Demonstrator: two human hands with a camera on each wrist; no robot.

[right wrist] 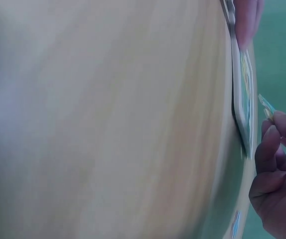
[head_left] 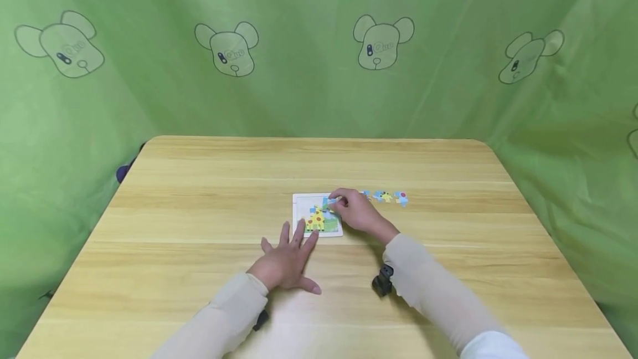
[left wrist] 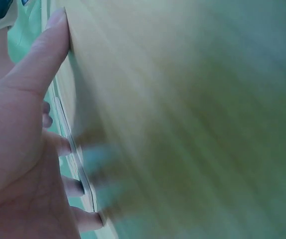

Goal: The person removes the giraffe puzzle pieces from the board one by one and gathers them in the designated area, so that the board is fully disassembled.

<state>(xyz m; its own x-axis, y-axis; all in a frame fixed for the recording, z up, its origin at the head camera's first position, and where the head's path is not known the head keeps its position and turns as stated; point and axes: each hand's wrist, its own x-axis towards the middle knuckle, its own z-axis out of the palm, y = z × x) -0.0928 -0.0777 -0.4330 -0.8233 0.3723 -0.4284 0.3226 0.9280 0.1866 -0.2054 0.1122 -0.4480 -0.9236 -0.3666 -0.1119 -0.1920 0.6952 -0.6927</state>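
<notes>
A jigsaw puzzle in a white tray [head_left: 295, 199] lies on the table, its lower part filled with a yellow giraffe [head_left: 317, 219] and green ground. My left hand [head_left: 284, 263] is spread flat, with its fingertips on the tray's near left edge. In the left wrist view the left fingers [left wrist: 73, 186] reach along that edge. Over the tray's upper right my right hand [head_left: 360, 210] pinches a blue-green puzzle piece [head_left: 328, 202] between thumb and finger. The right wrist view shows that piece [right wrist: 265, 105] tilted and raised above the tray [right wrist: 238, 99].
Several loose puzzle pieces [head_left: 384, 196] lie in a row to the right of the tray, partly behind the right hand. The wooden table [head_left: 199, 209] stands before a green curtain [head_left: 309, 98] with mouse-head drawings. A black wrist camera [head_left: 382, 281] hangs under the right sleeve.
</notes>
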